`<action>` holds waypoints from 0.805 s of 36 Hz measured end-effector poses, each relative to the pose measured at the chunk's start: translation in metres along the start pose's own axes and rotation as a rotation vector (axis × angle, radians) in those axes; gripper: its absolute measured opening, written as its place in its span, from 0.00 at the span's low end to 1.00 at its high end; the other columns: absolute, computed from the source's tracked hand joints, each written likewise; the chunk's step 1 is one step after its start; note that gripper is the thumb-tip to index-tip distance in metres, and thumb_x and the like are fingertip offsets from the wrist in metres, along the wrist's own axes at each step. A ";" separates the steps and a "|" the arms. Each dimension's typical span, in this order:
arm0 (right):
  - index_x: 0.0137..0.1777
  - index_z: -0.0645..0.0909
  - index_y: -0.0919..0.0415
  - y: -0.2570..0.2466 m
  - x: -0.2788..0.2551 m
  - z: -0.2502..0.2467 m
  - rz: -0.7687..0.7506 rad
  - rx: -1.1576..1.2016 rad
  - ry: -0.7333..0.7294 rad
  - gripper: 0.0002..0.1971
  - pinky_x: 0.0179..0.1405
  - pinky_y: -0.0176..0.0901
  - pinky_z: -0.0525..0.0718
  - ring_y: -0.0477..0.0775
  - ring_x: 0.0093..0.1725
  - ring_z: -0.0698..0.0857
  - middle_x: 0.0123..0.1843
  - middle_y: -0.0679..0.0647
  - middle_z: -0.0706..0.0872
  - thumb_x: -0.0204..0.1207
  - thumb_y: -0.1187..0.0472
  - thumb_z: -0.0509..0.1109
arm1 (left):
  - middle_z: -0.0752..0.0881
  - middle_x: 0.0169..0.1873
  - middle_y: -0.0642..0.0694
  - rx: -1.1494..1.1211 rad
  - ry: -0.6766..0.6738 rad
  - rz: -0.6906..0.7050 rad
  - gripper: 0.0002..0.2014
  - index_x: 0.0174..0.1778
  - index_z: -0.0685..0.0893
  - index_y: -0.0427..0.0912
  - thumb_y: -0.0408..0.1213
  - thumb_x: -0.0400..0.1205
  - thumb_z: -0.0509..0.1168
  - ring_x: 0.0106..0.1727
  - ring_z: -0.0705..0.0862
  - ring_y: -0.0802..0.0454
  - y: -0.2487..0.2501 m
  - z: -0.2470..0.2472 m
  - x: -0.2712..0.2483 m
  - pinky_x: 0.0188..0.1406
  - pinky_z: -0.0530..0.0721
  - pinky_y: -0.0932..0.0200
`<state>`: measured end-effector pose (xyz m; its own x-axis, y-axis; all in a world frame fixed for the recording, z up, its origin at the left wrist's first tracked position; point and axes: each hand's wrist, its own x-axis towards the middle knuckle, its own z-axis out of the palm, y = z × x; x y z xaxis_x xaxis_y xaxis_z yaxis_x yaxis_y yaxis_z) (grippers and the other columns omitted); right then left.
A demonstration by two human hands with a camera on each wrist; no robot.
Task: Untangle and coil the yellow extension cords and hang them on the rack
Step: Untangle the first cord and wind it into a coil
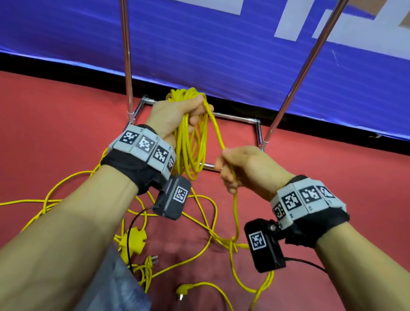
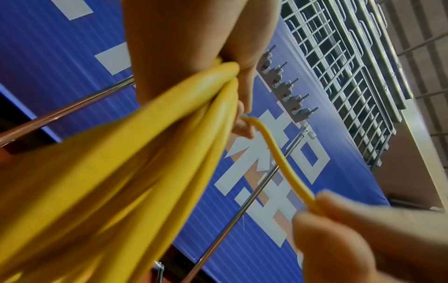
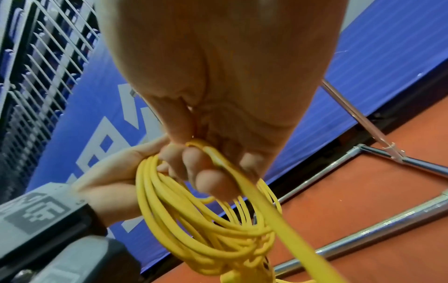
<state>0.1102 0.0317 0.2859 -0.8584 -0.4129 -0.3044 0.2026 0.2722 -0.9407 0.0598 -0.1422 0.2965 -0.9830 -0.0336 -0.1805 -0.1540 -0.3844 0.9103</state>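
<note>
My left hand (image 1: 177,117) grips a coil of yellow extension cord (image 1: 190,148) with several loops hanging below the fist; the coil (image 3: 194,226) also fills the right wrist view. One strand (image 1: 215,128) runs from the left fist down to my right hand (image 1: 233,166), which is closed round it. In the left wrist view that strand (image 2: 278,155) spans between the two hands. Below the right hand the cord drops to a loose tangle (image 1: 203,231) on the red floor. The chrome rack (image 1: 127,40) stands just behind the hands.
A yellow multi-socket block (image 1: 134,243) and a yellow plug (image 1: 182,289) lie on the floor near my legs. A row of hooks (image 2: 283,84) sits high on the rack. A blue banner (image 1: 210,42) backs the rack; its base bars (image 1: 228,117) lie on the floor.
</note>
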 end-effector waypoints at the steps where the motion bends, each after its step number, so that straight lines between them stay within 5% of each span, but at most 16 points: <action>1: 0.38 0.76 0.65 -0.003 0.000 0.001 -0.041 0.001 0.014 0.19 0.23 0.41 0.70 0.51 0.19 0.69 0.20 0.53 0.74 0.88 0.59 0.53 | 0.91 0.35 0.45 0.013 -0.005 -0.005 0.11 0.47 0.85 0.32 0.38 0.83 0.68 0.21 0.74 0.60 -0.002 0.001 0.000 0.15 0.71 0.69; 4: 0.37 0.77 0.63 -0.011 0.003 0.004 -0.128 -0.087 0.062 0.19 0.18 0.36 0.67 0.49 0.16 0.70 0.19 0.52 0.75 0.88 0.58 0.55 | 0.91 0.42 0.43 0.084 -0.036 -0.038 0.18 0.55 0.85 0.29 0.43 0.81 0.69 0.21 0.74 0.60 -0.008 0.008 -0.006 0.16 0.71 0.69; 11: 0.39 0.79 0.65 -0.018 0.016 0.005 -0.199 -0.184 0.160 0.20 0.15 0.33 0.66 0.51 0.15 0.71 0.19 0.54 0.76 0.88 0.55 0.56 | 0.77 0.18 0.46 0.081 -0.125 -0.115 0.07 0.43 0.88 0.30 0.32 0.80 0.70 0.16 0.75 0.54 -0.017 0.019 -0.015 0.17 0.77 0.67; 14: 0.39 0.79 0.65 -0.016 0.013 0.004 -0.128 -0.110 0.096 0.22 0.19 0.37 0.73 0.55 0.18 0.75 0.20 0.56 0.76 0.88 0.52 0.55 | 0.80 0.24 0.44 0.053 -0.091 -0.129 0.07 0.40 0.89 0.31 0.31 0.79 0.69 0.16 0.75 0.56 -0.015 0.016 -0.010 0.16 0.76 0.68; 18: 0.39 0.80 0.65 0.001 0.003 -0.007 0.075 -0.064 -0.032 0.21 0.33 0.47 0.82 0.59 0.25 0.82 0.23 0.58 0.79 0.88 0.57 0.52 | 0.84 0.19 0.49 -0.109 -0.018 -0.100 0.07 0.51 0.82 0.30 0.30 0.83 0.63 0.16 0.74 0.62 -0.004 0.002 0.007 0.14 0.71 0.71; 23: 0.42 0.76 0.67 0.002 -0.006 -0.005 0.004 -0.162 -0.026 0.15 0.19 0.39 0.73 0.52 0.16 0.71 0.23 0.57 0.79 0.87 0.66 0.52 | 0.85 0.26 0.47 -0.104 -0.068 -0.071 0.08 0.43 0.83 0.33 0.33 0.85 0.63 0.18 0.74 0.61 -0.003 -0.003 0.014 0.15 0.69 0.71; 29: 0.40 0.77 0.67 -0.015 0.004 0.001 -0.149 -0.174 0.124 0.16 0.15 0.37 0.67 0.51 0.11 0.67 0.18 0.55 0.78 0.86 0.64 0.53 | 0.84 0.23 0.48 0.060 -0.161 -0.049 0.15 0.58 0.80 0.28 0.37 0.83 0.66 0.17 0.73 0.60 -0.015 0.015 -0.002 0.15 0.71 0.70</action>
<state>0.1043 0.0245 0.2988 -0.9261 -0.3527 -0.1340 -0.0050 0.3665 -0.9304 0.0629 -0.1229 0.2889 -0.9767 0.1340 -0.1679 -0.2035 -0.3262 0.9232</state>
